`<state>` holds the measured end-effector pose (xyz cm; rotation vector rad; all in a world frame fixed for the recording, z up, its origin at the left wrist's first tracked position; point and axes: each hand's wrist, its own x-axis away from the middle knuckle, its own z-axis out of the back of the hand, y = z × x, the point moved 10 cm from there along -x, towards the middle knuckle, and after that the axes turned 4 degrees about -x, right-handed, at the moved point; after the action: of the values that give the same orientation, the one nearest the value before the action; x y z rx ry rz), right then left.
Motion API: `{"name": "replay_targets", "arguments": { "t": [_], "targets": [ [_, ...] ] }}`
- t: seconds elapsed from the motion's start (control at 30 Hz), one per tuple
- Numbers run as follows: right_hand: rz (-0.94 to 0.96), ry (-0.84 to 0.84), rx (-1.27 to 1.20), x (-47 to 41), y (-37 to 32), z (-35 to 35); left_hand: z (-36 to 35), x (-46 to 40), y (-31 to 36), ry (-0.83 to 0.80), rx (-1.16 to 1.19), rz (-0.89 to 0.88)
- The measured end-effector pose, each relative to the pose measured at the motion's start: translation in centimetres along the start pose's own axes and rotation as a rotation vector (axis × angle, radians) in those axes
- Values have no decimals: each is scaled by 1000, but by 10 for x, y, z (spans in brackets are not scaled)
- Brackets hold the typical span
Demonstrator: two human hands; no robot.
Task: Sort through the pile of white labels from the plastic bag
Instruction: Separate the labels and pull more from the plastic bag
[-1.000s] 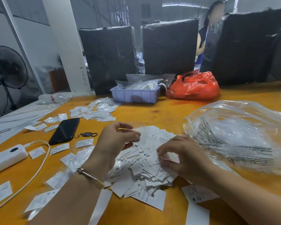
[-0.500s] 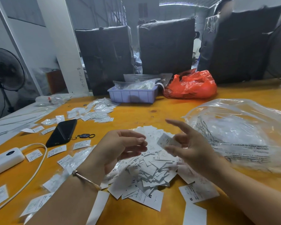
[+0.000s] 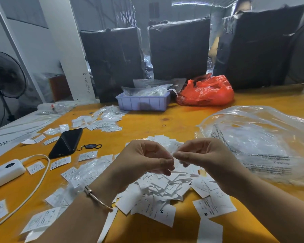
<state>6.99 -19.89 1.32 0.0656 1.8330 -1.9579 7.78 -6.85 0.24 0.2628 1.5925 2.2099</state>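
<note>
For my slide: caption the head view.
Both hands, left hand and right hand, pinch one label above the pile, beside the bag.

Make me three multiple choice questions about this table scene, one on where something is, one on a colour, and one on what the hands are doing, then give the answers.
1. Where does the black smartphone lie?
A. inside the lavender plastic tray
B. on the orange table, left of the hands
C. under the clear plastic bag

2. What colour is the crumpled plastic bag beside the lavender plastic tray?
A. red
B. green
C. blue

3. What are the left hand and right hand doing?
A. lying flat on the table
B. lifting the tray
C. pinching a small white label between them, above the pile of white labels

Answers: 1 B, the phone rests on the orange table by a key fob. 2 A, it is bright red. 3 C, both hands' fingertips meet on the label, raised over the pile.
</note>
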Motion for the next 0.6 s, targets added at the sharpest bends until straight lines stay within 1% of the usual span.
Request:
{"name": "replay_targets", "arguments": {
  "t": [0.27,0.4,0.5,0.6],
  "targets": [
    [40,46,82,2,-6,10,-6,1,1,-55,-176,0],
    [50,8,153,2,-9,7,-7,1,3,-66,-198,-29],
    [69,2,223,3,-12,5,-7,1,5,-45,-256,-75],
    [89,35,269,2,-15,9,-3,0,7,-8,-287,-107]
  ]
}}
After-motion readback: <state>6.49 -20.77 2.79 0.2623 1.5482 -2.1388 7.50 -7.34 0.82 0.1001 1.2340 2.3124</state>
